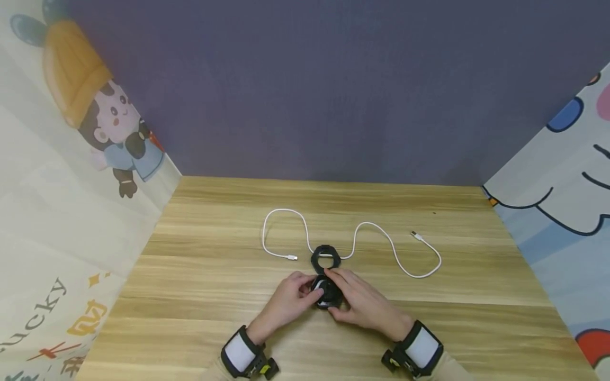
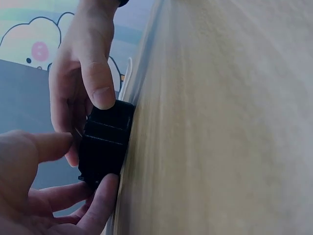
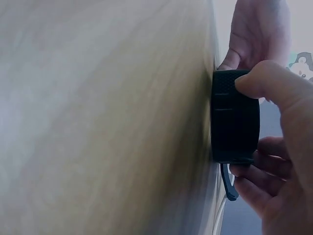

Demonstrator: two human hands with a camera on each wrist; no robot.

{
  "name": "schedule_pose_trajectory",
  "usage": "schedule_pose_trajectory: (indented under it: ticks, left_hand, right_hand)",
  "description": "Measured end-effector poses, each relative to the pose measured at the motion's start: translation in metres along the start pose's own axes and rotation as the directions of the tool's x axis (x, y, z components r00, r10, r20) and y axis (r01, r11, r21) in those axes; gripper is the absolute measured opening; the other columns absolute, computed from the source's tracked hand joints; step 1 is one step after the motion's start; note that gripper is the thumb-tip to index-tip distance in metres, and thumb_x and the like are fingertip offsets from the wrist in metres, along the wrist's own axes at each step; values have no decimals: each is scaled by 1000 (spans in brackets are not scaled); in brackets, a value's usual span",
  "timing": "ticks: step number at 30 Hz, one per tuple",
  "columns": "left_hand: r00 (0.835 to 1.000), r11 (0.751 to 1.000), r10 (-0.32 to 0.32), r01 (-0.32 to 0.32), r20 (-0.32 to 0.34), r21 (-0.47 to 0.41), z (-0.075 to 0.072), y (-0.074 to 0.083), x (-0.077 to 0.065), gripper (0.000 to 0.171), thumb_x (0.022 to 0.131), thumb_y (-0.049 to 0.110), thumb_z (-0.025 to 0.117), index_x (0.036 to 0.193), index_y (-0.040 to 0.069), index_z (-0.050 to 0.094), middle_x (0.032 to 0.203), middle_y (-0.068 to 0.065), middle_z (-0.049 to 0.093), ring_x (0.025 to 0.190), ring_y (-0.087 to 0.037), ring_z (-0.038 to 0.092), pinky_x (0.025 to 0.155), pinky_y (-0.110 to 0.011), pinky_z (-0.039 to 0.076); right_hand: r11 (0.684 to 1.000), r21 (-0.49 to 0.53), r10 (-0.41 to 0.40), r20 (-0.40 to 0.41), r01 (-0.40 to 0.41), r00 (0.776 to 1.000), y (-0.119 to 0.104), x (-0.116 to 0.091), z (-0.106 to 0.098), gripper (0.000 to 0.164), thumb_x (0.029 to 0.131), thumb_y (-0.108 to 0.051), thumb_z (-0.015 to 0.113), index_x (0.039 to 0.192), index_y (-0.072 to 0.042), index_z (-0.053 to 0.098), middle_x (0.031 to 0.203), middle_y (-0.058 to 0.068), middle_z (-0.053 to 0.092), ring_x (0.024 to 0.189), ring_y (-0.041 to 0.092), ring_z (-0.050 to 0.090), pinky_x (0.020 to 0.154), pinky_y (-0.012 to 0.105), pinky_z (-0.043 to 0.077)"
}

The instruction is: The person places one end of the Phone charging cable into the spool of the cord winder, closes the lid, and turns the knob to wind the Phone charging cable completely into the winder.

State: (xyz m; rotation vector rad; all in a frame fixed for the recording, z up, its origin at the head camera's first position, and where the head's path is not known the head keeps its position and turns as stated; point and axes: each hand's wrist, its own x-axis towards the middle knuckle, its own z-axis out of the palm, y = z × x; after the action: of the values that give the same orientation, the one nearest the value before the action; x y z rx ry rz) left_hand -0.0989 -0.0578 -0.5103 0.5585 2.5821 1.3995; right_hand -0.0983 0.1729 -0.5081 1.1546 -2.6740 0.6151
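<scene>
A black round case [image 1: 332,297] lies on the wooden table in front of me, its ring-shaped lid [image 1: 326,248] hinged open on the far side. My left hand [image 1: 286,299] holds the case's left side, thumb over the top. On the opposite side my right hand [image 1: 364,304] grips it between thumb and fingers. The left wrist view shows the case's dark side wall [image 2: 105,142] standing on the table between both hands. A white cable [image 1: 285,209] lies beyond the hands, its middle crossing at the ring lid. Fingers hide much of the case's inside.
The cable's small plug [image 1: 292,257] lies left of the lid, and its USB plug [image 1: 415,235] lies far to the right. A dark wall [image 1: 324,106] rises behind the wooden table [image 1: 200,296]. Cartoon-printed sheets stand at both sides.
</scene>
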Motion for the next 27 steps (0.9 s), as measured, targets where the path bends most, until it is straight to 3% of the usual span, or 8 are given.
schedule_pose_trajectory:
  ticks: [11,15,19,27]
  left_hand:
    - [999,999,31,-31,32,7,-2,-2,-2,68,91,33,81,142,-3,56,116,-11,60,84,-9,60,72,-19,58]
    - [998,999,37,-38,53,7,-3,-1,-3,69,92,33,79,145,-3,52,118,-11,58,84,-8,60,74,-19,58]
    - [998,999,26,-27,62,20,-3,-1,-4,70,92,31,78,148,0,50,121,-10,58,85,-7,60,75,-18,58]
    - [996,997,64,-67,60,46,-2,0,-6,79,86,37,84,149,2,51,123,-9,56,87,-7,60,77,-18,56]
  right_hand:
    - [998,46,48,86,-52,995,-2,0,-8,82,88,-43,81,150,-2,48,145,15,53,131,28,56,109,45,52]
    - [994,71,70,107,-77,992,-2,0,-9,69,98,-46,69,151,-6,49,147,13,53,133,28,56,109,46,51]
    - [997,41,59,108,-64,992,-1,3,-8,51,107,-40,56,148,-9,55,146,13,55,133,28,56,109,48,51]
    - [999,-30,-36,18,36,999,3,12,-4,51,96,-40,73,136,-9,65,138,13,60,126,27,60,105,48,53]
